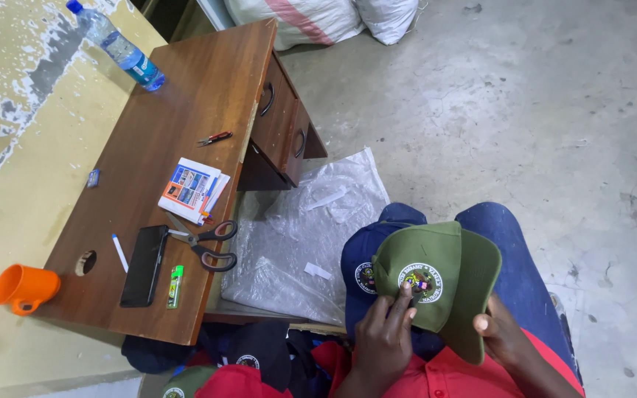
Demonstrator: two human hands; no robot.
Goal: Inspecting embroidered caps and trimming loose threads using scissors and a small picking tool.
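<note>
Cap, green, lies on the person's lap, front badge up, over a navy cap that rests on the blue-trousered thighs. Left hand presses its fingers on the round embroidered badge, pinched at its lower edge; whether they hold something small there I cannot tell. Right hand grasps the cap's brim from below, thumb on the brim's edge.

Just left of the knees a clear plastic sheet is spread on the concrete floor. Below it, near the left arm, lie more caps, dark, red and green.

Further left stands a wooden counter with two drawers. On it: scissors, a black phone, a green lighter, a white pen, a booklet, small red-handled pliers and, at the far end, a water bottle. An orange cup sits just beside the counter's near corner. White sacks lie at the far wall.
</note>
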